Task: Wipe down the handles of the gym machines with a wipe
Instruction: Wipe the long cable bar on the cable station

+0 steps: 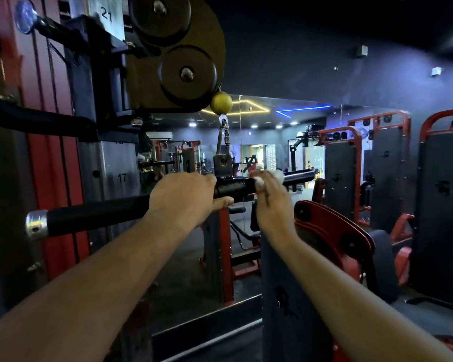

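Black foam-gripped cable bar with chrome end cap [97, 216] hangs level from carabiner; crumpled white wipe [277, 175] wrapped on bar's right half.

The left hand [183, 194] grips a black pulldown bar [94, 218] hanging by a carabiner [223, 139] from the pulley housing [173, 53]. The right hand [270, 194] presses a white wipe [276, 176] around the bar.

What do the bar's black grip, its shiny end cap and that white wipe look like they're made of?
The bar's black grip looks like matte foam or rubber sleeving: dull, no glare. Its end cap seems polished metal, silvery with bright reflections. The wipe, bunched in the right hand, looks like soft paper or nonwoven cloth, white and crumpled; blur leaves it open. The left hand grips the bar.
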{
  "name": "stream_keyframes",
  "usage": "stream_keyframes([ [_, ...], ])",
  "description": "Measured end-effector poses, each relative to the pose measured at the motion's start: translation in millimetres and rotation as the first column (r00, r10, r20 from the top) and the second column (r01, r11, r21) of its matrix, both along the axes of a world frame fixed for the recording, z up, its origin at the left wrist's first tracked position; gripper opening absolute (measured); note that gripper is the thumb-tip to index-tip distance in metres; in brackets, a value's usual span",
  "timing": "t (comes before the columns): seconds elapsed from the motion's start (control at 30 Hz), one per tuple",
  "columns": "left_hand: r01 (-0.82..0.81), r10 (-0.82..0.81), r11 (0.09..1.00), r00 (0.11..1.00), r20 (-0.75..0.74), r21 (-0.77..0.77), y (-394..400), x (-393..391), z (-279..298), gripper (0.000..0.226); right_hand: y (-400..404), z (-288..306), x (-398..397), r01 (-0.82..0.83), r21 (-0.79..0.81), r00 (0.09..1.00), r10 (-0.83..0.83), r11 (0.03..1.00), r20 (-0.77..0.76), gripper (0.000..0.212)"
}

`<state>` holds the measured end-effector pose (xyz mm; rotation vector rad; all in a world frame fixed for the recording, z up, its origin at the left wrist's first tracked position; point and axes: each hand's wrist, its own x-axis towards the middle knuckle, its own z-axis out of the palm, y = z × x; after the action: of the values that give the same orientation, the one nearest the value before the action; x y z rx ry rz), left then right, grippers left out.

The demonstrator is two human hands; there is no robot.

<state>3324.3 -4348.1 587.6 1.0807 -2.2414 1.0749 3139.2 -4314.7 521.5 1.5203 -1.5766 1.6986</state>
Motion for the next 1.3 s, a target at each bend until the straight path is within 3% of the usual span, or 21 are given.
stream_keyframes([
  [0.07,-0.008,0.008,1.000,1.000,0.006,0.004,1.6,0.7,-0.5,0.061,16.1,5.6,16.0,-0.223,0.040,0.975,0.222,0.974,0.023,0.027],
  [0.13,-0.004,0.004,1.000,1.000,0.003,-0.004,1.6,1.3,-1.9,0.061,23.1,25.1,2.8,-0.267,-0.018,0.959,0.268,0.963,0.094,0.026],
  [0.23,-0.010,0.010,1.000,1.000,0.017,-0.029,0.1,1.0,-2.6,0.066,21.5,60.1,-62.7,0.016,-0.066,0.981,-0.003,0.998,0.192,0.025],
  [0.33,0.012,-0.012,1.000,1.000,0.010,-0.014,-1.9,-1.8,-4.2,0.069,14.0,81.1,-122.0,0.347,0.276,0.938,-0.337,0.896,-0.085,0.027],
  [0.37,0.019,-0.019,1.000,1.000,0.002,-0.008,-1.9,-2.6,-5.3,0.070,11.3,82.6,-129.3,0.413,0.394,0.911,-0.363,0.821,-0.198,0.028],
  [0.43,0.017,-0.017,1.000,1.000,-0.001,-0.009,-1.2,-2.0,-6.3,0.070,7.5,82.3,-124.8,0.452,0.484,0.887,-0.324,0.749,-0.328,0.028],
  [0.6,-0.015,0.015,1.000,1.000,0.009,0.012,5.0,1.8,0.0,0.067,11.5,68.5,-50.1,0.219,0.485,0.960,-0.099,0.847,-0.261,0.026],
  [0.7,-0.004,0.005,1.000,1.000,-0.010,0.018,7.0,0.2,-0.1,0.060,16.4,53.5,-4.4,0.047,0.389,0.967,0.055,0.920,-0.247,0.027],
  [0.77,0.004,-0.003,1.000,1.000,-0.030,0.015,8.0,0.2,-1.5,0.058,21.9,47.4,6.0,-0.191,0.303,0.971,0.225,0.934,-0.081,0.026],
  [0.83,0.004,-0.003,1.000,0.999,-0.040,0.016,9.2,0.8,-2.2,0.059,28.3,47.2,-9.5,-0.476,0.091,0.858,0.439,0.875,0.267,0.024],
  [0.87,0.005,-0.004,1.000,0.999,-0.041,0.022,9.8,0.9,-2.7,0.059,30.3,48.8,-24.4,-0.514,-0.079,0.758,0.495,0.854,0.426,0.024],
  [0.97,0.013,-0.012,0.999,0.999,-0.031,0.035,12.1,-0.4,-3.3,0.063,34.2,51.3,-79.1,-0.174,-0.468,0.512,0.486,0.866,0.708,0.021],
  [1.03,0.016,-0.014,0.999,0.999,-0.038,0.047,13.6,-1.4,-3.8,0.063,33.3,44.5,-99.9,0.024,-0.515,0.405,0.463,0.857,0.789,0.015],
  [1.13,0.016,-0.014,0.999,0.999,-0.043,0.044,16.4,-3.3,-4.5,0.064,18.9,37.3,-92.0,0.003,-0.496,0.313,0.470,0.868,0.825,0.015],
  [1.23,0.032,-0.029,0.998,0.998,-0.055,0.052,17.9,-4.4,-6.5,0.065,2.2,41.3,-55.6,0.041,-0.649,0.151,0.638,0.760,0.755,0.020],
  [1.3,0.038,-0.034,0.997,0.997,-0.064,0.063,19.1,-5.0,-7.5,0.064,-1.3,44.2,-23.6,0.055,-0.695,0.095,0.689,0.717,0.718,0.024],
])
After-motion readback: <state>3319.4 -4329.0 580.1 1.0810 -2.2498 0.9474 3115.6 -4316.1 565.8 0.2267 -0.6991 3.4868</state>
